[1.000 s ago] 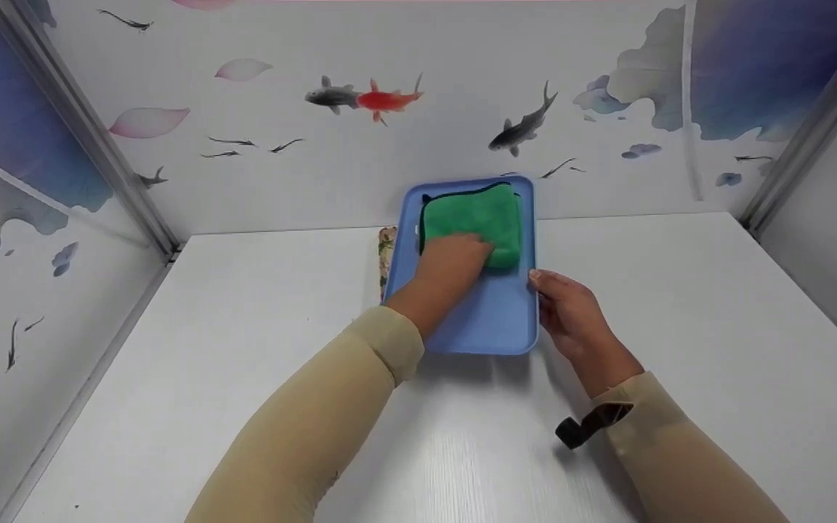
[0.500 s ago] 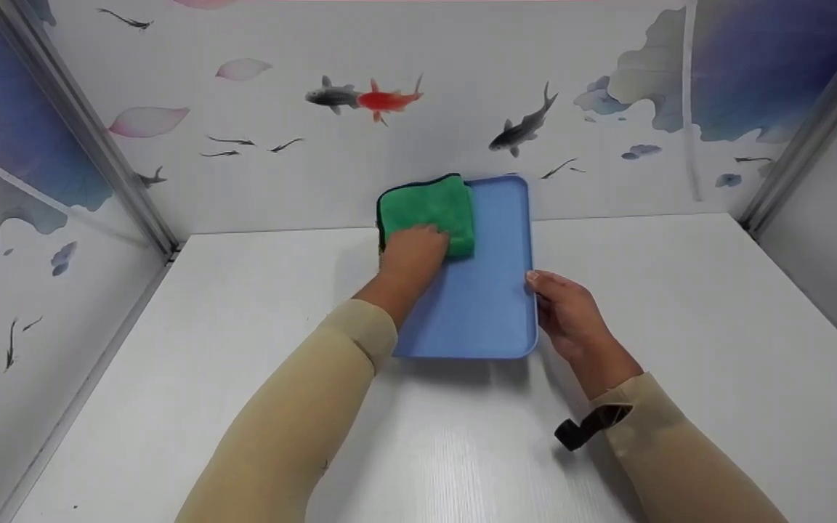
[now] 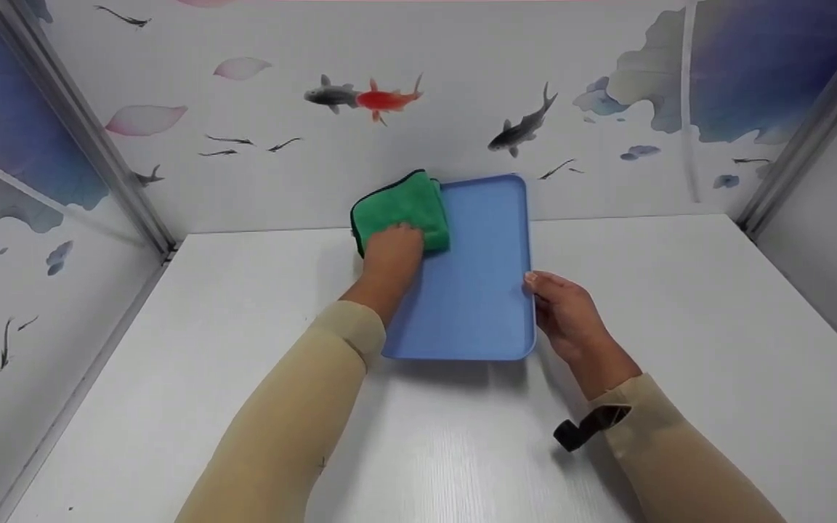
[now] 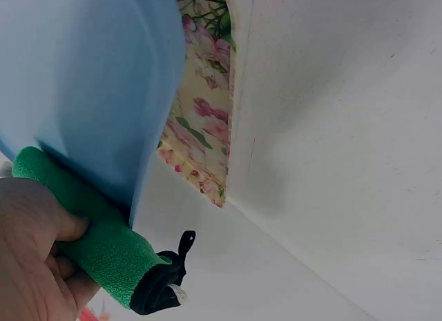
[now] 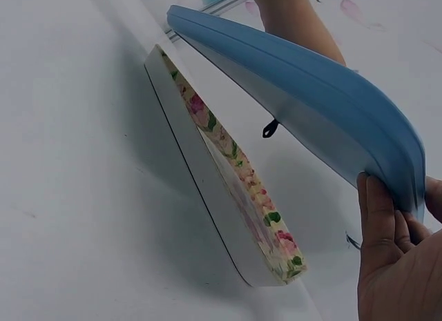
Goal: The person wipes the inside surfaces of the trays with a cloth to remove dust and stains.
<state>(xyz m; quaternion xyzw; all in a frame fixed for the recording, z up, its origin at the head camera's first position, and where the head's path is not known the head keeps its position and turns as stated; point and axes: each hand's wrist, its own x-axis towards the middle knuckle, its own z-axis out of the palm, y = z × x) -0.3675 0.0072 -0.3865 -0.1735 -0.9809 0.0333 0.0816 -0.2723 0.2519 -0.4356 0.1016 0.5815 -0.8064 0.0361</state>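
Note:
My left hand (image 3: 391, 260) holds a folded green cloth (image 3: 404, 207) with black edging over the upper left corner of a blue tray (image 3: 476, 290). In the left wrist view, thumb and fingers pinch the cloth (image 4: 114, 255), whose black hanging loop (image 4: 186, 244) sticks out past the tray's edge. My right hand (image 3: 569, 311) grips the tray's right rim, thumb on the front and fingers behind. The tray is tilted up, its inner face toward the head camera.
Behind the blue tray, hidden in the head view, a shallow white-sided tray with a floral inside (image 5: 207, 190) stands on the white table (image 3: 244, 312). A wall printed with fish (image 3: 389, 98) rises at the back. Metal posts (image 3: 91, 131) stand at the sides.
My left hand has moved the green cloth leftward across the blue tray, from its upper middle to past its left corner. My right hand keeps its place on the rim.

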